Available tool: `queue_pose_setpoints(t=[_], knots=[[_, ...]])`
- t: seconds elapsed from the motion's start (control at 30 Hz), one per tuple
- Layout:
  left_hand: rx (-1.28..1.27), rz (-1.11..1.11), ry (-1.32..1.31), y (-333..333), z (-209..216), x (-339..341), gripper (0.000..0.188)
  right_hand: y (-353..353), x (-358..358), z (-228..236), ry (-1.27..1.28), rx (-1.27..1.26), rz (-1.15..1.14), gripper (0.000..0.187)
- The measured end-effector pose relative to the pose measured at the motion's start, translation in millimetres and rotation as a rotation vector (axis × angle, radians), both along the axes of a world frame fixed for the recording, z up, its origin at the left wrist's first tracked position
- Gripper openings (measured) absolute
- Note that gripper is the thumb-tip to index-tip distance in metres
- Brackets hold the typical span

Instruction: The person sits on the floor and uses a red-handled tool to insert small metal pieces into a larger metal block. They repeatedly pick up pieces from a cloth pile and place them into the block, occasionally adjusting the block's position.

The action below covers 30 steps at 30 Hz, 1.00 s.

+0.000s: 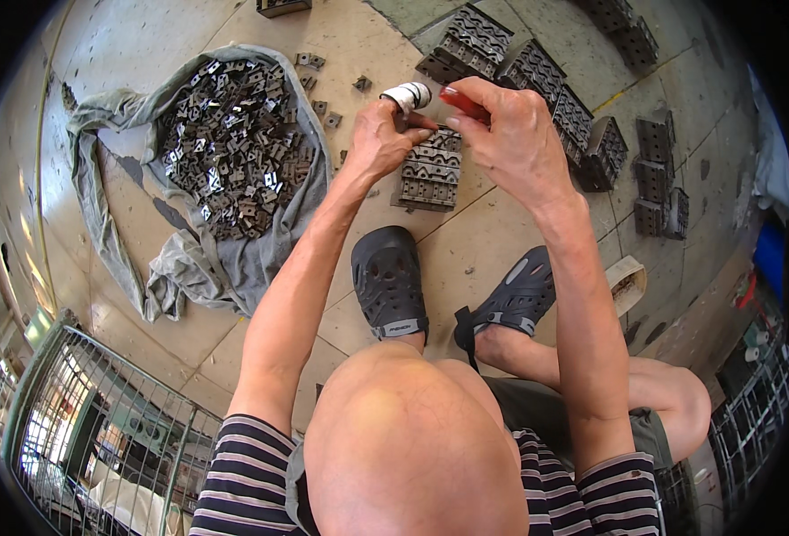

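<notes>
On the floor beyond my shoes stands a block of stacked dark metal pieces (pixel 428 179), with wavy ridges and holes. My left hand (pixel 384 141) is at its far left corner, thumb and fingers closed together against the top edge; any small piece between them is hidden. White wrapping with dark bands (pixel 407 96) covers one of its fingers. Just right of it, above the block, my right hand (pixel 515 134) is closed around a red-handled tool (pixel 466 104), whose working end I cannot make out.
Many small dark metal pieces (pixel 233 143) lie heaped on a grey cloth (pixel 200 263) at left, several loose beside it. Similar blocks (pixel 537 76) stand in a row at far right, others (pixel 655 165) beyond. A wire cage (pixel 100 393) stands at near left, a pale container (pixel 626 284) at right.
</notes>
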<state>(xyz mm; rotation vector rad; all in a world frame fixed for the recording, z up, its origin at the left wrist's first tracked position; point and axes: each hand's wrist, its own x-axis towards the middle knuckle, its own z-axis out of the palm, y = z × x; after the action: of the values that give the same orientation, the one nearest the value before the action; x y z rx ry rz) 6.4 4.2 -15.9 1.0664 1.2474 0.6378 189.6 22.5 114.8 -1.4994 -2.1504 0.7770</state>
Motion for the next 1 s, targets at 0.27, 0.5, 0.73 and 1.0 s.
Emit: queue_pose_setpoints(t=[0.27, 0.5, 0.73, 1.0], knots=[[0.16, 0.087, 0.085, -5.9, 0.4, 13.0, 0.046, 13.0, 7.6, 1.7, -0.071, -0.116, 0.072, 0.01], [0.101, -0.004, 0.055, 1.8, 2.8, 6.4, 0.047, 34.8, 3.8, -4.6, -0.05, -0.18, 0.201, 0.022], [0.122, 0.175, -0.057, -4.3, -1.3, 15.2, 0.052, 6.3, 24.3, -38.3, 0.462, -0.601, -0.225, 0.018], [0.159, 0.16, -0.049, -11.7, -5.1, 16.3, 0.055, -38.0, 20.7, -73.6, 0.403, -0.321, -0.274, 0.013]])
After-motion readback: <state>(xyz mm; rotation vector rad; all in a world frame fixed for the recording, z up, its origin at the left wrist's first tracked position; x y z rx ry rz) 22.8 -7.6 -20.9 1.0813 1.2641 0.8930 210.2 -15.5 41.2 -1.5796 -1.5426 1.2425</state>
